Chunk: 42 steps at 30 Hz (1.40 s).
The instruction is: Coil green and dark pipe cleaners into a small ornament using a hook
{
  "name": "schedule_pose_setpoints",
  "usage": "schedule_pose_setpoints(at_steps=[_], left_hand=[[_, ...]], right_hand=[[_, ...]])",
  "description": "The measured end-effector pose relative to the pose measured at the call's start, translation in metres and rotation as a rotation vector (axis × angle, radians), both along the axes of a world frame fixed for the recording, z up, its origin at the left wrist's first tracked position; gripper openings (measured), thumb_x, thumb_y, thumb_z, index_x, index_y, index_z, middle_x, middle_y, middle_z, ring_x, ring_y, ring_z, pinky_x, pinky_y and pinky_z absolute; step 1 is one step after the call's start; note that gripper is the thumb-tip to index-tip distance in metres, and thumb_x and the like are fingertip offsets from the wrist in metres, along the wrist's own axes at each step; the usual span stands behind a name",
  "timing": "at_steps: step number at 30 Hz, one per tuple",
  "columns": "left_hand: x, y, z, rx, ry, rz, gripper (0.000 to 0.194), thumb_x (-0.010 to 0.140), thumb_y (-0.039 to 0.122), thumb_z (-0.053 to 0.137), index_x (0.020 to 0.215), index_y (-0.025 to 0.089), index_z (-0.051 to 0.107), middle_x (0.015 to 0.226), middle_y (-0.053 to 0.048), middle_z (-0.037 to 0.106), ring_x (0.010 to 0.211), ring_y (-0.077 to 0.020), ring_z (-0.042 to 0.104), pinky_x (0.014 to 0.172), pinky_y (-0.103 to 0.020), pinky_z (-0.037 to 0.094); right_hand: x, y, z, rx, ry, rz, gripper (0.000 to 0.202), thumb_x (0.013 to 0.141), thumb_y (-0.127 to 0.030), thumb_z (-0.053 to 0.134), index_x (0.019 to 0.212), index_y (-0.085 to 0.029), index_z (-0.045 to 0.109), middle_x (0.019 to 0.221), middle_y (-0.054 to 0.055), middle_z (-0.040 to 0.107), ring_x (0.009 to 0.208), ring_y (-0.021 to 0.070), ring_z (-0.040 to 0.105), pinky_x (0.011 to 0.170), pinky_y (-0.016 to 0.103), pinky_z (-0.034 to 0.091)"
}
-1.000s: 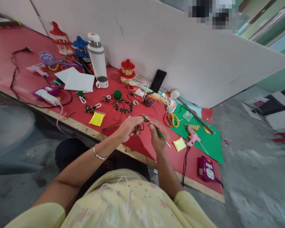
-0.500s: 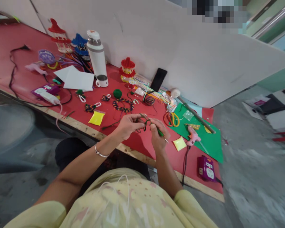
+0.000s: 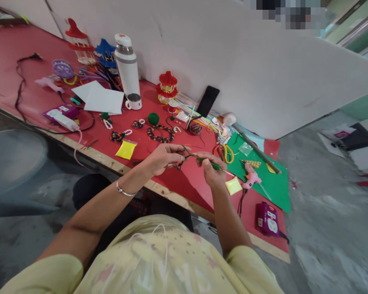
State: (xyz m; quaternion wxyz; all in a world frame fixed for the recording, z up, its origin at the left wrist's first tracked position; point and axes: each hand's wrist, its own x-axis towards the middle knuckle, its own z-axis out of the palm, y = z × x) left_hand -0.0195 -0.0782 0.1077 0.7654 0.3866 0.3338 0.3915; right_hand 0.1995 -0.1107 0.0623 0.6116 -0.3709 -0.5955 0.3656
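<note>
Above the red table, my left hand [image 3: 164, 158] pinches a small piece of dark green yarn [image 3: 180, 165]. My right hand [image 3: 214, 168] is closed around a crochet hook with a green handle [image 3: 215, 165], one thin metal end pointing down to the right. The hook's other end meets the yarn between my hands. Behind them lie a braided dark multicoloured ring [image 3: 160, 134], a green yarn ball [image 3: 153, 119] and a multicoloured yarn ball [image 3: 196, 128]. Scissors with orange and yellow handles [image 3: 228, 154] rest right of my hands.
A white bottle [image 3: 128, 69] stands at the back beside a small cup [image 3: 133, 101]. A phone [image 3: 208, 101] leans on the partition. On the right are a pink glue gun [image 3: 250, 175] and a purple power box [image 3: 267, 219]; white sheets [image 3: 104, 99] lie left.
My right hand has moved right with the hook, away from my left hand, so more of the green handle shows. My left hand has shifted slightly left. The view has shifted slightly.
</note>
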Motion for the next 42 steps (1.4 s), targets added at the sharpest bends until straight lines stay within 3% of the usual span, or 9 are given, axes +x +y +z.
schedule_pose_setpoints(at_steps=[6,12,16,38,42], left_hand=[[0.01,-0.001,-0.002,0.004,0.009,0.036,0.046,0.057,0.016,0.096,0.101,0.012,0.085,0.083,-0.003,0.073,0.048,-0.0007,0.042,0.041,-0.019,0.016],[0.017,0.0,-0.007,-0.027,-0.011,0.101,0.05,0.056,0.014,0.097,0.104,0.011,0.085,0.078,-0.003,0.073,0.048,-0.002,0.045,0.042,-0.019,0.018],[0.02,0.001,-0.012,-0.05,0.001,0.099,0.047,0.056,0.014,0.098,0.101,0.01,0.085,0.069,-0.002,0.07,0.044,-0.0006,0.037,0.042,-0.02,0.015],[0.013,0.007,-0.011,-0.098,0.022,-0.061,0.034,0.061,0.017,0.093,0.094,0.012,0.088,0.066,-0.004,0.068,0.04,0.0012,0.032,0.043,-0.02,0.01],[0.012,0.007,-0.011,-0.098,0.032,-0.067,0.034,0.06,0.016,0.092,0.094,0.012,0.087,0.065,-0.003,0.069,0.039,0.001,0.032,0.042,-0.019,0.01]], right_hand=[[-0.002,-0.002,-0.01,-0.053,0.094,-0.037,0.017,0.096,-0.044,0.076,0.105,-0.033,0.085,0.105,0.004,0.086,0.076,0.017,0.075,0.067,0.033,0.06],[-0.007,-0.003,-0.015,-0.128,0.116,-0.095,0.023,0.097,-0.049,0.074,0.103,-0.029,0.084,0.101,0.004,0.086,0.075,0.0166,0.074,0.068,0.033,0.06],[-0.006,0.0,-0.013,-0.147,0.132,-0.145,0.028,0.095,-0.054,0.075,0.1,-0.028,0.084,0.095,0.004,0.085,0.07,0.0159,0.071,0.066,0.033,0.06],[0.017,0.003,-0.006,-0.146,0.147,0.095,0.022,0.094,-0.049,0.078,0.102,-0.03,0.086,0.099,0.006,0.088,0.077,0.0202,0.078,0.067,0.036,0.061],[0.017,0.002,-0.004,-0.189,0.169,0.087,0.024,0.091,-0.051,0.081,0.099,-0.029,0.086,0.095,0.006,0.088,0.075,0.0204,0.077,0.066,0.036,0.061]])
